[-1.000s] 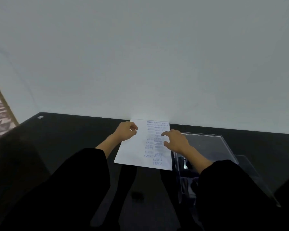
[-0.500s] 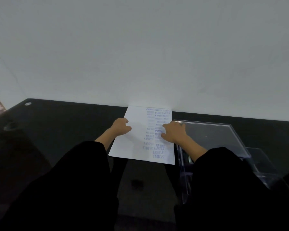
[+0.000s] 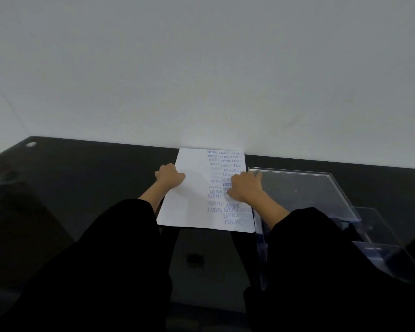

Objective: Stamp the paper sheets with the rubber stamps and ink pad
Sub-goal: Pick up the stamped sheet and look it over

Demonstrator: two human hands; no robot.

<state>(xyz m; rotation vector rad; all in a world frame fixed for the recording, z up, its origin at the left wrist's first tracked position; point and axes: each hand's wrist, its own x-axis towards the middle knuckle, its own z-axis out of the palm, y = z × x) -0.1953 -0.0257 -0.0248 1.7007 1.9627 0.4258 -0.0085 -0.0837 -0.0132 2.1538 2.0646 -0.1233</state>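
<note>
The left hand (image 3: pixel 169 176) sits with curled fingers on the left edge of the white paper sheet (image 3: pixel 192 207) covered in blue stamp marks; whether it pinches that edge I cannot tell. The right hand (image 3: pixel 244 188) lies loosely spread on the sheet's right side, its fingertips reaching the clear acrylic tray (image 3: pixel 302 195) just beside it on the black table (image 3: pixel 82 176).

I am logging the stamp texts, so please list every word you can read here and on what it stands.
"SAMPLE": blue, many times on the paper sheet, some upside down.
"AIR MAIL": blue, several times on the same sheet.
"FRAGILE": blue, same sheet, upside down near its far edge.
Other marks on it: too blurred to read.
</note>
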